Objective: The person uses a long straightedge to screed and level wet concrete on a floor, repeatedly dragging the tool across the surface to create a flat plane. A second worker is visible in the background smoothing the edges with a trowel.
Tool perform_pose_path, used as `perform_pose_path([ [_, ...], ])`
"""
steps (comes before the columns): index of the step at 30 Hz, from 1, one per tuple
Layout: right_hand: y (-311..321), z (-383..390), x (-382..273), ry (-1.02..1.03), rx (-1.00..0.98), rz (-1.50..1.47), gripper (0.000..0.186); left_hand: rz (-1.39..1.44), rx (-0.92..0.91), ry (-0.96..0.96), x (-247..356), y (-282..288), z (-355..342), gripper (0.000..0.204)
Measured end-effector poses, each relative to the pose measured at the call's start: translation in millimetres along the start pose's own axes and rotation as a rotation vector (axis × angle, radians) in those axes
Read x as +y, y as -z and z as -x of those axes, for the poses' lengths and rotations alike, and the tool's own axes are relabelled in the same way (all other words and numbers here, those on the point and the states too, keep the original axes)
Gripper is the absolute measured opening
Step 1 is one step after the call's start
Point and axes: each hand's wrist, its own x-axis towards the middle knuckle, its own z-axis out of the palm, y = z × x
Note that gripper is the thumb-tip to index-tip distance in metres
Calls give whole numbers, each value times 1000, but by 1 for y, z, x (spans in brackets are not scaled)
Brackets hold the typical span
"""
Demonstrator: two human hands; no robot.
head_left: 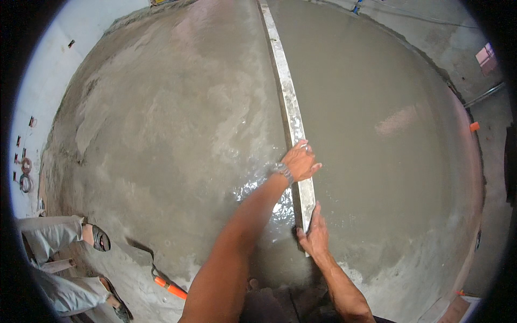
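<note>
Both hands are gripping a long metal straightedge (291,113) that is lying across a wet cement floor (161,134). The left hand (299,161) is closing over the bar a little farther up, a watch on its wrist, while the right hand (315,234) is pressing down on the bar's near end with its fingers laid flat along the edge. The straightedge is running away from the person toward the far wall.

Going from left to right: a co-worker's legs (59,258) in grey trousers and sandals are standing at the lower left, just beside an orange-handled trowel (161,277) that is resting on the rough cement. Left of the bar the surface is looking uneven and glistening with water; right of it the screed (377,118) is looking smooth and level.

Judging from this, the levelling pass is under way, and the next move is calling for even pressure from both hands while drawing the bar sideways.

No containers are showing.
</note>
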Motion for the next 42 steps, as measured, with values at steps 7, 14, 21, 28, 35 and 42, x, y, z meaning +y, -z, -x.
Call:
perform_pose_path([
  [7,0,1,-3,-24,22,2,93,-2,-4,-11,3,5,-3,39],
  [14,14,9,-17,-92,-62,-68,92,-21,57,-24,8,6,4,38],
  [21,6,3,-10,-26,28,-71,93,130,328,134,1,41,89,37],
  [28,3,4,0,-10,28,-57,91,-349,430,1292,84,113,402,69],
  [35,-9,6,-7,39,59,-43,92,-90,494,1796,147,45,524,63],
  [42,-24,1,-8,91,96,-85,93,-255,633,1433,122,43,578,40],
])
